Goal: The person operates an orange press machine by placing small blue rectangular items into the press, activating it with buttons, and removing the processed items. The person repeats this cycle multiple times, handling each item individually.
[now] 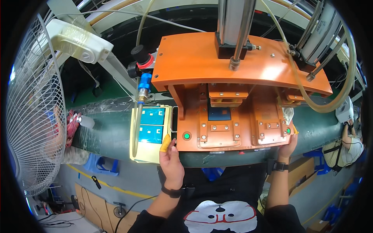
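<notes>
An orange two-station press [241, 70] stands on the green bench in front of me. My left hand [172, 165] is at the left front corner of its base, one finger in a yellow finger cot, fingers stretched upward beside a small dark part. At the base's right side rests my right hand [286, 148], with a yellow-covered fingertip near the green button [288, 131]; its other fingers are partly hidden. Neither hand shows anything held. Below the left press head [228, 95] lies a dark blue panel [219, 113] in the fixture. Another green button [187, 136] sits front left.
Blue panels [150, 134] lie on a pale yellow stack [147, 154] left of the press. A clear hose [136, 132] hangs over them. A fan [37, 112] stands far left. White cloth [288, 115] shows at the press's right side. Other people [345, 143] sit at both ends.
</notes>
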Demonstrator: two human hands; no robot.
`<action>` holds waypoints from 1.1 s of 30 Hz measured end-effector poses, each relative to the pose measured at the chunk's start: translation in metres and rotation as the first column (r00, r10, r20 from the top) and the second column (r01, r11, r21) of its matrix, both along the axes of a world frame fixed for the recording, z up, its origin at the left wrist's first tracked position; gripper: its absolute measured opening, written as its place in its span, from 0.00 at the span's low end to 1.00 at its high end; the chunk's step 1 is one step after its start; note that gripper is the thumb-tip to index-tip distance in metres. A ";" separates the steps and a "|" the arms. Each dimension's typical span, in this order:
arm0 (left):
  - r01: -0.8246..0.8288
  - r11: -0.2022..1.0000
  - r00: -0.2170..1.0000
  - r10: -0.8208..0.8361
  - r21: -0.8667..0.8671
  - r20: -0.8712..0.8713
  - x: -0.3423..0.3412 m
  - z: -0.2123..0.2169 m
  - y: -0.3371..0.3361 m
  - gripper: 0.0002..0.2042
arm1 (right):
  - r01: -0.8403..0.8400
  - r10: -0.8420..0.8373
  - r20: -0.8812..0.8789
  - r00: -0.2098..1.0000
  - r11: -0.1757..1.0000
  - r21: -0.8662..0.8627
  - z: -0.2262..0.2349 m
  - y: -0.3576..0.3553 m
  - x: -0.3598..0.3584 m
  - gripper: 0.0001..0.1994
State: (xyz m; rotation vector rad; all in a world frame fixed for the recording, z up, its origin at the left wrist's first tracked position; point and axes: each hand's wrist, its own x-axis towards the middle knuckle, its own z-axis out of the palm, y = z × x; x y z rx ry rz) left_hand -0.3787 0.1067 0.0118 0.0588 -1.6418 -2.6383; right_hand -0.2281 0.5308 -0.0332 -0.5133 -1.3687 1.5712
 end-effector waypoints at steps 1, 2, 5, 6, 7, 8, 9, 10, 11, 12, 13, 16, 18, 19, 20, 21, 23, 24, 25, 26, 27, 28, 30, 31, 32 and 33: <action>-0.011 0.998 1.000 0.010 0.059 0.016 -0.001 0.000 -0.002 0.21 | 0.005 -0.005 -0.004 1.000 1.000 -0.001 0.003 -0.002 -0.002 0.22; -0.023 0.993 0.999 0.020 0.117 0.032 -0.002 0.000 -0.005 0.21 | -0.002 0.002 0.000 1.000 1.000 -0.001 0.002 -0.003 -0.002 0.21; -0.049 0.940 0.995 0.017 0.337 0.098 -0.008 0.009 -0.013 0.22 | -0.002 0.002 0.007 1.000 1.000 0.011 0.004 -0.001 0.001 0.20; -0.066 0.910 0.992 0.015 0.410 0.125 -0.008 0.013 -0.016 0.22 | -0.003 0.003 0.011 1.000 1.000 0.014 0.004 -0.002 0.000 0.20; -0.071 0.910 0.993 0.027 0.408 0.113 -0.008 0.016 -0.016 0.22 | -0.005 0.004 0.015 1.000 1.000 0.016 0.004 -0.002 0.000 0.19; -0.076 0.910 0.994 0.037 0.407 0.101 -0.008 0.018 -0.015 0.22 | 0.002 -0.002 0.007 1.000 1.000 0.012 0.004 -0.002 -0.001 0.19; -0.083 0.911 0.995 0.050 0.405 0.092 -0.008 0.019 -0.015 0.22 | 0.006 -0.006 0.000 1.000 1.000 0.008 0.007 -0.005 -0.003 0.19; -0.082 0.913 0.996 0.058 0.400 0.072 -0.008 0.019 -0.014 0.22 | 0.011 -0.011 -0.006 1.000 1.000 0.003 0.009 -0.007 -0.004 0.19; -0.081 0.915 0.996 0.066 0.395 0.052 -0.007 0.019 -0.013 0.22 | 0.007 -0.007 -0.005 1.000 1.000 -0.005 0.009 -0.006 -0.003 0.19; -0.077 0.917 0.997 0.071 0.391 0.030 -0.007 0.020 -0.013 0.21 | 0.005 -0.005 -0.006 1.000 1.000 -0.013 0.008 -0.005 -0.003 0.19; -0.082 0.924 0.996 0.084 0.374 0.012 -0.007 0.019 -0.012 0.21 | 0.004 -0.004 -0.008 1.000 1.000 -0.020 0.007 -0.004 -0.002 0.19; -0.093 0.939 0.993 0.113 0.330 -0.042 -0.006 0.018 -0.012 0.21 | 0.009 -0.009 -0.005 1.000 1.000 -0.025 0.006 -0.005 -0.002 0.20; -0.094 0.947 0.990 0.121 0.306 -0.072 -0.006 0.019 -0.013 0.20 | 0.008 -0.008 -0.002 1.000 1.000 -0.015 0.007 -0.005 -0.003 0.21; -0.091 0.947 0.989 0.122 0.309 -0.082 -0.007 0.020 -0.014 0.20 | 0.007 -0.007 0.001 1.000 1.000 -0.012 0.007 -0.005 -0.003 0.21; -0.089 0.946 0.988 0.123 0.311 -0.092 -0.007 0.021 -0.015 0.20 | 0.005 -0.005 0.000 1.000 1.000 -0.009 0.007 -0.004 -0.003 0.21; -0.088 0.945 0.987 0.125 0.314 -0.101 -0.007 0.021 -0.016 0.20 | 0.003 -0.003 -0.001 1.000 1.000 -0.006 0.005 -0.003 -0.002 0.21; -0.075 0.947 0.987 0.116 0.313 -0.115 -0.007 0.019 -0.017 0.20 | -0.005 0.005 0.004 1.000 1.000 -0.001 0.001 0.000 0.000 0.22; -0.067 0.948 0.986 0.110 0.312 -0.122 -0.007 0.019 -0.017 0.19 | -0.011 0.011 0.007 1.000 1.000 0.001 0.000 0.002 0.001 0.22; -0.061 0.954 0.988 0.100 0.292 -0.122 -0.006 0.019 -0.016 0.19 | -0.016 0.015 0.011 1.000 1.000 0.003 -0.001 0.004 0.002 0.22; -0.053 0.961 0.989 0.089 0.273 -0.121 -0.005 0.019 -0.015 0.19 | -0.022 0.022 0.015 1.000 1.000 0.000 -0.003 0.005 0.003 0.22; -0.046 0.966 0.989 0.079 0.254 -0.122 -0.005 0.018 -0.014 0.19 | -0.030 0.030 0.017 0.999 1.000 -0.002 -0.003 0.004 0.003 0.22; -0.040 0.968 0.994 0.064 0.248 -0.092 -0.004 0.018 -0.012 0.19 | -0.037 0.037 0.019 0.999 0.999 -0.003 -0.003 0.005 0.004 0.22; -0.026 0.972 0.999 0.034 0.235 -0.030 -0.003 0.017 -0.009 0.19 | -0.018 0.017 -0.002 1.000 1.000 -0.022 0.000 0.001 0.001 0.22; -0.026 0.971 0.999 0.036 0.238 -0.038 -0.003 0.016 -0.008 0.19 | -0.008 0.008 -0.011 1.000 0.999 -0.032 0.001 -0.001 0.000 0.22; -0.025 0.970 0.998 0.037 0.241 -0.047 -0.003 0.015 -0.007 0.19 | -0.029 0.028 -0.010 1.000 0.999 -0.022 -0.004 0.003 0.002 0.22; -0.024 0.969 0.998 0.038 0.244 -0.053 -0.003 0.015 -0.006 0.20 | -0.048 0.048 -0.007 0.999 0.999 -0.012 -0.008 0.007 0.005 0.23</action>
